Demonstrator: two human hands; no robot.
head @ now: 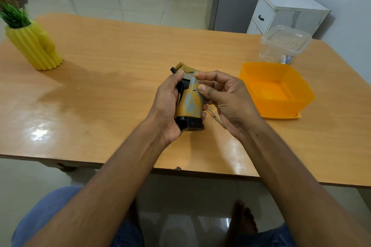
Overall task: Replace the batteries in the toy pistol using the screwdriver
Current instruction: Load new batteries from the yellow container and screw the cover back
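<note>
The toy pistol point(189, 99) is tan and grey with a black base, held above the middle of the wooden table point(112, 70), grip end toward me. My left hand point(167, 106) wraps around its left side and underside. My right hand point(226, 98) pinches the pistol's right side with thumb and forefinger. A thin metal shaft, the screwdriver point(215, 116), shows under my right hand; its handle is hidden, and whether it lies on the table or is held I cannot tell.
An open orange plastic box point(281, 104) sits just right of my hands. Behind it stands a clear lidded container point(283, 46) with small items inside. A yellow ribbed vase point(34, 46) with a green plant is at the far left. The table's near edge runs below my wrists.
</note>
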